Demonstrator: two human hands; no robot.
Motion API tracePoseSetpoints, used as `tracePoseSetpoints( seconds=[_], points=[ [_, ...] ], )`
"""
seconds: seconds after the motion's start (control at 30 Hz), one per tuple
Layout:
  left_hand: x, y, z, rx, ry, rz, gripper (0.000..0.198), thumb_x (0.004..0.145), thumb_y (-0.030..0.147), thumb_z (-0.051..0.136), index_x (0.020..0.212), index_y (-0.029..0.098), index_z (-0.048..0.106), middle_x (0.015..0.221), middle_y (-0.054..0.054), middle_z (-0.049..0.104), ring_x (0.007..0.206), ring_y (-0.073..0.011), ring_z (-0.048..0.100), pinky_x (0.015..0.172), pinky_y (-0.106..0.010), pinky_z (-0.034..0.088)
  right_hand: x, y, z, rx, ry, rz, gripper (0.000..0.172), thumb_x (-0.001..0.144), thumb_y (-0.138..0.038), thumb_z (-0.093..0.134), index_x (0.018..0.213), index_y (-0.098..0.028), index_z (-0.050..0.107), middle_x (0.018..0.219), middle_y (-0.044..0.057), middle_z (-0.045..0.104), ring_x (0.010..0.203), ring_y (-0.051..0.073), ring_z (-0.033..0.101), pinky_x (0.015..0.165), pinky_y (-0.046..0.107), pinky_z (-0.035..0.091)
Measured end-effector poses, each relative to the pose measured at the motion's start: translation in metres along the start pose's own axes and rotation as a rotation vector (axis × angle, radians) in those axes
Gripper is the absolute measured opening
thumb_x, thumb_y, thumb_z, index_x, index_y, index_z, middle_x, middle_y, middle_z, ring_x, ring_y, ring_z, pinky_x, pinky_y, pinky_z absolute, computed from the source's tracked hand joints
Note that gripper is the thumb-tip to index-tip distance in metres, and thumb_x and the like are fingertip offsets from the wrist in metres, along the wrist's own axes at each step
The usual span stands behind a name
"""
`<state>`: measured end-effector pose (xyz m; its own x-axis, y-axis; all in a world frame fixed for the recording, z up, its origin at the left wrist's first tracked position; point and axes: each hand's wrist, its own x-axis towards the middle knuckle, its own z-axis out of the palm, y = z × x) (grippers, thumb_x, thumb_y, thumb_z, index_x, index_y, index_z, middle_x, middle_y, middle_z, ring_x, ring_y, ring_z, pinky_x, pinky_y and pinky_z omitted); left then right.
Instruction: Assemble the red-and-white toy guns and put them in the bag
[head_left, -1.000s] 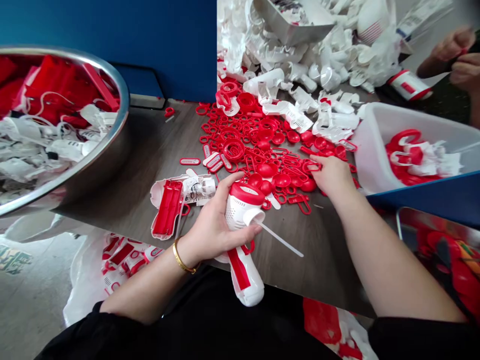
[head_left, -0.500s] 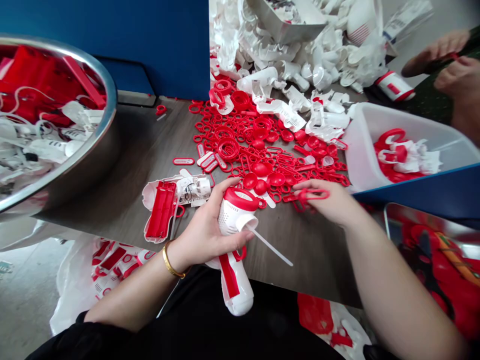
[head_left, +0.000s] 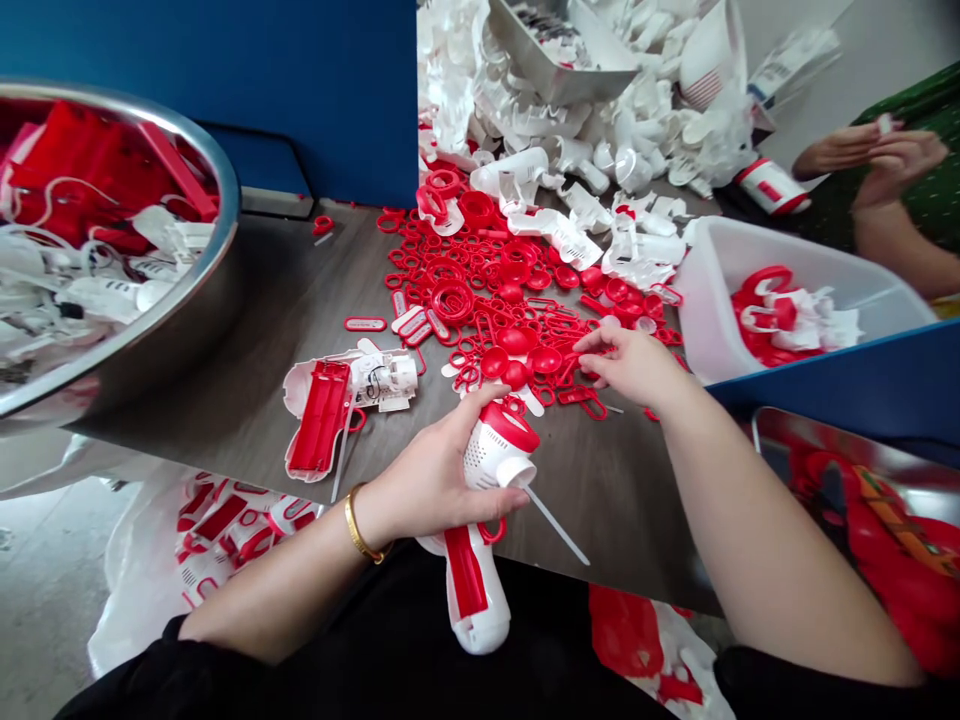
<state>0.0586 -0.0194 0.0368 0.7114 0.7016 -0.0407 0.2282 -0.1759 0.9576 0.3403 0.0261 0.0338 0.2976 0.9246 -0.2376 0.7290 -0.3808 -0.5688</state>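
My left hand (head_left: 435, 480) grips a white and red toy gun (head_left: 480, 520) by its barrel, at the table's near edge, handle pointing down toward my lap. A thin white stick (head_left: 555, 523) juts from its nozzle. My right hand (head_left: 630, 365) rests on the edge of a heap of small red plastic parts (head_left: 510, 290), fingers curled and pinching among the red rings; what they hold is too small to name. An opened white toy half with a red battery cover (head_left: 330, 410) lies left of my left hand.
A big steel bowl (head_left: 165, 330) of red and white parts stands at the left. A white bin (head_left: 720, 300) with red parts sits at the right, white shells (head_left: 600, 130) are piled at the back. Another person's hands (head_left: 870, 155) work at far right.
My right hand lifted a red ring off the heap, then went back down onto the red parts. My left hand tilted the toy gun slightly and lowered it.
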Motion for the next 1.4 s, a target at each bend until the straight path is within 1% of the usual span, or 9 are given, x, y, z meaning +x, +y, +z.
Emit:
tracePoseSetpoints(
  seconds=[0.23, 0.43, 0.5, 0.6, 0.67, 0.93, 1.07, 1.27, 1.4],
  points=[
    [0.001, -0.001, -0.001, -0.077, 0.042, -0.033, 0.084, 0.074, 0.040, 0.073, 0.141, 0.024, 0.024, 0.107, -0.007, 0.063, 0.087, -0.0207, 0.063, 0.080, -0.034, 0.051, -0.009, 0.027, 0.017, 0.149, 0.460, -0.247, 0.016, 0.076, -0.027, 0.061, 0.089, -0.019, 0.066, 0.082, 0.004, 0.071, 0.069, 0.017, 0.067, 0.070, 0.033, 0.056],
    [0.001, 0.001, -0.003, -0.007, 0.174, -0.001, 0.087, 0.073, 0.040, 0.074, 0.142, 0.025, 0.024, 0.109, -0.006, 0.061, 0.090, -0.0208, 0.061, 0.082, -0.035, 0.049, -0.007, 0.042, 0.010, 0.177, 0.759, -0.229, 0.015, 0.077, -0.029, 0.061, 0.089, -0.020, 0.063, 0.093, 0.006, 0.069, 0.076, 0.018, 0.065, 0.070, 0.035, 0.055],
    [0.000, 0.002, -0.006, 0.034, 0.209, 0.003, 0.088, 0.072, 0.040, 0.074, 0.142, 0.024, 0.024, 0.115, -0.008, 0.059, 0.095, -0.0225, 0.061, 0.086, -0.037, 0.049, -0.035, 0.032, 0.004, 0.343, 0.644, -0.274, 0.011, 0.080, -0.029, 0.060, 0.089, -0.022, 0.063, 0.086, 0.003, 0.068, 0.071, 0.017, 0.064, 0.068, 0.033, 0.054],
    [0.000, 0.004, -0.010, 0.066, 0.245, 0.022, 0.088, 0.072, 0.039, 0.075, 0.143, 0.022, 0.025, 0.124, -0.011, 0.055, 0.105, -0.0252, 0.059, 0.093, -0.040, 0.047, -0.094, 0.009, -0.005, 0.429, 0.028, -0.539, 0.007, 0.083, -0.022, 0.062, 0.088, -0.026, 0.065, 0.079, 0.000, 0.066, 0.070, 0.015, 0.064, 0.063, 0.028, 0.053],
    [0.001, 0.004, -0.011, 0.065, 0.252, 0.025, 0.088, 0.073, 0.039, 0.074, 0.143, 0.021, 0.025, 0.125, -0.012, 0.055, 0.107, -0.0260, 0.059, 0.095, -0.041, 0.046, -0.124, -0.005, -0.005, 0.404, -0.169, -0.671, 0.017, 0.083, -0.014, 0.062, 0.093, -0.027, 0.066, 0.083, 0.000, 0.067, 0.074, 0.015, 0.065, 0.063, 0.026, 0.053],
    [-0.002, 0.008, 0.011, 0.138, 0.147, 0.182, 0.119, 0.054, 0.052, 0.085, 0.146, 0.024, 0.015, 0.148, -0.015, 0.035, 0.133, -0.0347, 0.041, 0.108, -0.047, 0.038, -0.136, -0.027, 0.033, 0.230, 0.147, -0.851, 0.031, 0.079, -0.007, 0.063, 0.102, -0.027, 0.064, 0.091, 0.002, 0.067, 0.082, 0.015, 0.066, 0.072, 0.028, 0.056],
    [-0.003, 0.008, 0.017, 0.153, 0.199, 0.065, 0.089, 0.068, 0.045, 0.077, 0.138, 0.020, 0.028, 0.136, -0.016, 0.048, 0.124, -0.0328, 0.051, 0.102, -0.048, 0.044, -0.144, -0.022, 0.044, 0.249, 0.299, -0.792, 0.035, 0.077, -0.007, 0.068, 0.103, -0.029, 0.066, 0.089, 0.002, 0.068, 0.088, 0.017, 0.067, 0.079, 0.031, 0.057],
    [-0.004, 0.006, 0.015, 0.083, 0.130, 0.095, 0.074, 0.069, 0.043, 0.076, 0.126, 0.022, 0.033, 0.118, -0.009, 0.057, 0.101, -0.0255, 0.062, 0.087, -0.039, 0.051, -0.124, -0.019, 0.051, 0.857, -0.435, -0.344, 0.048, 0.078, -0.038, 0.073, 0.124, -0.031, 0.059, 0.116, 0.005, 0.068, 0.104, 0.022, 0.066, 0.085, 0.037, 0.058],
    [-0.018, 0.003, 0.019, 0.053, 0.164, 0.061, 0.077, 0.071, 0.045, 0.076, 0.128, 0.024, 0.030, 0.116, -0.008, 0.057, 0.100, -0.0245, 0.062, 0.086, -0.038, 0.052, -0.134, -0.017, 0.057, 1.033, -0.466, -0.249, 0.045, 0.078, -0.037, 0.074, 0.121, -0.033, 0.060, 0.122, 0.004, 0.066, 0.108, 0.019, 0.065, 0.092, 0.035, 0.054]
  ],
)
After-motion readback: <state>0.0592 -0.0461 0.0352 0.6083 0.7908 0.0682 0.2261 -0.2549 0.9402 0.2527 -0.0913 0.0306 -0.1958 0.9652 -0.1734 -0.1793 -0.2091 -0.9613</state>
